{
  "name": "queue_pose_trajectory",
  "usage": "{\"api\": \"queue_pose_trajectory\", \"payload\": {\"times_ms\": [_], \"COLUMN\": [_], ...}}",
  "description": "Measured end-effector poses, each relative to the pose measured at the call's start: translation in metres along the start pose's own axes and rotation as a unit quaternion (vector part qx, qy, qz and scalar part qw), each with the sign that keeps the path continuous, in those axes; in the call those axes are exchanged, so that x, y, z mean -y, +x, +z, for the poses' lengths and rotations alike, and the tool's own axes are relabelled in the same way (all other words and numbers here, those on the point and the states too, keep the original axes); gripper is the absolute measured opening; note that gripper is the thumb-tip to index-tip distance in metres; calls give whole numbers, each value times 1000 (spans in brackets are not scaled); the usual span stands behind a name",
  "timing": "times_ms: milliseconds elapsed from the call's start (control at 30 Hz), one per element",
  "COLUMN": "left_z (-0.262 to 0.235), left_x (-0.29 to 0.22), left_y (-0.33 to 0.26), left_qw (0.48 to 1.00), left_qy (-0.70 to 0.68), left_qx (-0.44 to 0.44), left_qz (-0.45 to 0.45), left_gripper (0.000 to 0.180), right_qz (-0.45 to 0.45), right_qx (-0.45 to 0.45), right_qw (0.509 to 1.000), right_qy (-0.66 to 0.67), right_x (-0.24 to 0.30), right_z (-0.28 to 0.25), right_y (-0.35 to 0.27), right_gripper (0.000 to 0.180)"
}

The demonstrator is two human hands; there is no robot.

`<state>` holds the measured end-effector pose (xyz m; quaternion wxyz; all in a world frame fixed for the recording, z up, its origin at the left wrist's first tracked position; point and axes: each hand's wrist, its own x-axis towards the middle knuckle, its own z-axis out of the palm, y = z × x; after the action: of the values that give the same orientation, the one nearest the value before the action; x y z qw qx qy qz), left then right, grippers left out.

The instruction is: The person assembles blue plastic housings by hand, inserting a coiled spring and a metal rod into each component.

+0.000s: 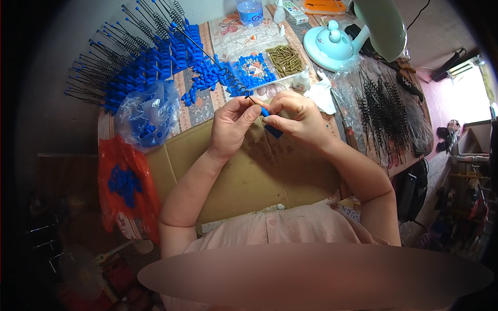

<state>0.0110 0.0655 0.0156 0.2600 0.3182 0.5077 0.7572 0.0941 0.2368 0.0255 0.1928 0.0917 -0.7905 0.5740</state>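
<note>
My left hand (233,124) pinches a thin black spiral wire (236,85) near its lower end; the wire slants up to the left over the table. My right hand (295,120) holds a small blue plastic piece (273,130) at the wire's tip, and the fingers of both hands meet there. Both hands are above a brown cardboard sheet (259,176) that lies across my lap and the table edge.
Finished black wires with blue handles (129,62) fan out at the far left. Loose blue pieces (207,78) and a clear tray with brass screws (285,59) lie behind. Bare black spiral wires (384,111) lie right. A blue-filled plastic bag (148,111), a red bag (124,184) and a lamp (332,44) stand around.
</note>
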Motion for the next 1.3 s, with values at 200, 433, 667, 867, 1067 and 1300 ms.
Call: {"api": "queue_pose_trajectory", "payload": {"times_ms": [200,433,667,867,1067,1300], "left_z": [1,1,1,2,1,-2], "left_x": [2,3,4,0,2,5], "left_y": [-2,-3,-4,-4,-4,-5], "left_qw": [1000,999,999,998,998,998], "left_qy": [20,32,35,54,50,35], "left_qx": [-16,-20,-23,-27,-32,-42], "left_qz": [2,1,-1,-11,-26,-39], "left_gripper": [12,11,11,12,14,11], "right_qz": [-28,-36,-38,33,91,218], "right_qx": [-5,-2,-3,35,65,111], "right_qw": [999,998,998,998,988,942], "right_qy": [-22,-42,-42,35,106,230], "right_x": [-4,-5,-6,-10,-6,-5], "right_z": [2,2,2,0,-2,-5], "right_y": [0,-1,-1,-1,0,2], "right_gripper": [14,15,15,13,13,11]}}
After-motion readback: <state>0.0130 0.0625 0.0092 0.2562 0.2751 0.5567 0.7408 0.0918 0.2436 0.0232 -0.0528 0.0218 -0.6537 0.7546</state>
